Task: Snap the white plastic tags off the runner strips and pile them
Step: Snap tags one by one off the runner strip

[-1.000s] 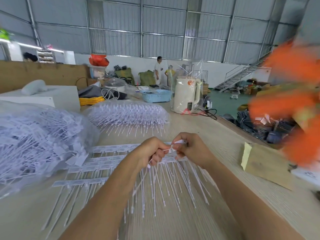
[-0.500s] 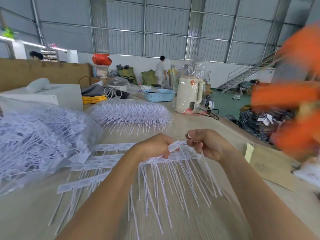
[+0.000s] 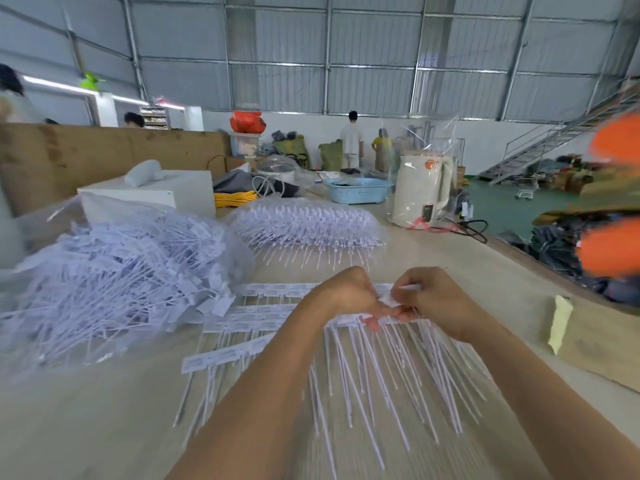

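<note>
Both hands meet at the centre of the table over a runner strip of white tags [image 3: 391,355], whose long thin tails fan down toward me. My left hand [image 3: 343,292] grips the strip's head end. My right hand [image 3: 433,299] pinches a single white tag [image 3: 388,300] at the strip's top edge, right beside the left fingers. More strips of white tags [image 3: 249,320] lie flat on the table to the left of my hands. A big loose pile of white tags [image 3: 114,271] sits in clear plastic at the left.
A bagged bundle of strips [image 3: 304,223] lies behind my hands. Farther back stand a white kettle [image 3: 420,188], a blue basket [image 3: 358,190] and a white box [image 3: 152,199]. A brown cardboard piece [image 3: 595,337] lies at the right. Blurred orange shapes [image 3: 613,251] move at the right edge.
The hands had drawn apart half a second ago with the strip lifted. Now my right hand is back against the left, pinching a tag at the strip's top.
</note>
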